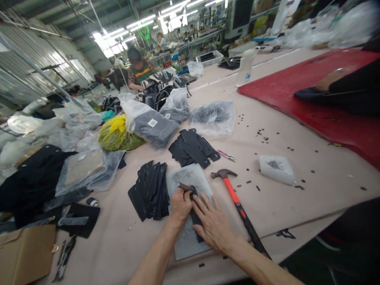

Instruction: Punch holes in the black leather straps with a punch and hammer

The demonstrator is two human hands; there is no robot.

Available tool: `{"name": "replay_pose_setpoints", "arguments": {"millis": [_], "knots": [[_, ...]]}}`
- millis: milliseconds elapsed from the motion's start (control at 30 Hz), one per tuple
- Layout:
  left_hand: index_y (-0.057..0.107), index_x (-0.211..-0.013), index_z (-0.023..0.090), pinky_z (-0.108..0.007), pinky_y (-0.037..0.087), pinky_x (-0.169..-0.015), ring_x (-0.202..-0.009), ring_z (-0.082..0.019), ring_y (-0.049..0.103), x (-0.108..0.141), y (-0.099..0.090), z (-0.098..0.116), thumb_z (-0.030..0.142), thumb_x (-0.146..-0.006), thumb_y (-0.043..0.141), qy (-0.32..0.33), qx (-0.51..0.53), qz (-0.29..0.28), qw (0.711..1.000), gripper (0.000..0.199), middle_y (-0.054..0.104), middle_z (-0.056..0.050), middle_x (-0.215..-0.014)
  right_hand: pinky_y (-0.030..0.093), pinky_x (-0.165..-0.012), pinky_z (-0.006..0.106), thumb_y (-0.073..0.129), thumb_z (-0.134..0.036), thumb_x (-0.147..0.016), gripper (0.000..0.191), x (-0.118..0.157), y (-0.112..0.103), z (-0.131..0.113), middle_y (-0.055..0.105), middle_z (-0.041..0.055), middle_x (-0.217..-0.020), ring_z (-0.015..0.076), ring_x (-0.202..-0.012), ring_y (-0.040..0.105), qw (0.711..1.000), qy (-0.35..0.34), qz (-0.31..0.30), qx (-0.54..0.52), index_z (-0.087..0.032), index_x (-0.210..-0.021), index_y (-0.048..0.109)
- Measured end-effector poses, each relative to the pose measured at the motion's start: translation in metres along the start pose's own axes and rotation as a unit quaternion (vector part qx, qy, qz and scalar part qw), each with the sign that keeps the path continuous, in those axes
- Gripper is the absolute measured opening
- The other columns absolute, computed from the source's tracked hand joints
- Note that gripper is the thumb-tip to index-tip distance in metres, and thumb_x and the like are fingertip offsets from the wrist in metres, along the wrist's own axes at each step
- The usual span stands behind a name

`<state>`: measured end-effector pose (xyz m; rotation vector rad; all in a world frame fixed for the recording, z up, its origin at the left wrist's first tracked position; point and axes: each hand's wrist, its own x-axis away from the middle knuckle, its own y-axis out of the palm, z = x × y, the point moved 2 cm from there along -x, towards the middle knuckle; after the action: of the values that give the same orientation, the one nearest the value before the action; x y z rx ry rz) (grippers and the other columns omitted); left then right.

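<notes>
My left hand (181, 205) is closed around a short dark metal punch (184, 185), whose lower end is hidden by the fingers. It is held at the upper end of a black strip (196, 221). Spread flat, my right hand (213, 222) presses on that strip. Underneath lies a grey-white board (185, 243). To the right rests a claw hammer (234, 198) with a red and black handle. Left of the board is a fanned stack of black strips (151, 190); beyond it lies another pile of black strips (191, 147).
Pink thread snips (226, 155) and a wrapped white block (276, 169) lie on the table (291, 209), among small black cut-outs. Plastic-wrapped bundles (154, 122) and a yellow bag (117, 134) sit farther back. Another person's arm rests on a red sheet (285, 83); a co-worker (138, 69) is across the table.
</notes>
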<state>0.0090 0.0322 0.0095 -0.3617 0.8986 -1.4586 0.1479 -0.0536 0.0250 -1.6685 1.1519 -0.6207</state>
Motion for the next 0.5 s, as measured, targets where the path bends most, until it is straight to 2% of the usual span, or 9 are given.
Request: {"name": "replay_pose_setpoints", "arguments": {"millis": [200, 500], "knots": [[0.069, -0.096, 0.018, -0.034, 0.056, -0.086, -0.093, -0.021, 0.07, -0.001, -0.0006, 0.0021, 0.015, -0.089, 0.049, 0.016, -0.008, 0.0, 1.0, 0.021, 0.075, -0.007, -0.098, 0.011, -0.114, 0.062, 0.059, -0.033, -0.084, 0.073, 0.0003, -0.0012, 0.0012, 0.029, 0.0097, -0.156, 0.0363, -0.143, 0.018, 1.0, 0.008, 0.004, -0.012, -0.017, -0.15, 0.029], [0.067, -0.093, 0.018, -0.031, 0.055, -0.081, -0.088, -0.02, 0.07, -0.0012, 0.0012, 0.0041, 0.014, -0.087, 0.049, 0.007, -0.037, -0.009, 0.999, 0.019, 0.074, -0.006, -0.094, 0.01, -0.114, 0.062, 0.058, -0.033, -0.085, 0.071, -0.0002, 0.0053, -0.0005, 0.029, 0.0092, -0.156, 0.037, -0.142, 0.019, 1.0, 0.004, 0.022, 0.002, -0.017, -0.149, 0.031]]}}
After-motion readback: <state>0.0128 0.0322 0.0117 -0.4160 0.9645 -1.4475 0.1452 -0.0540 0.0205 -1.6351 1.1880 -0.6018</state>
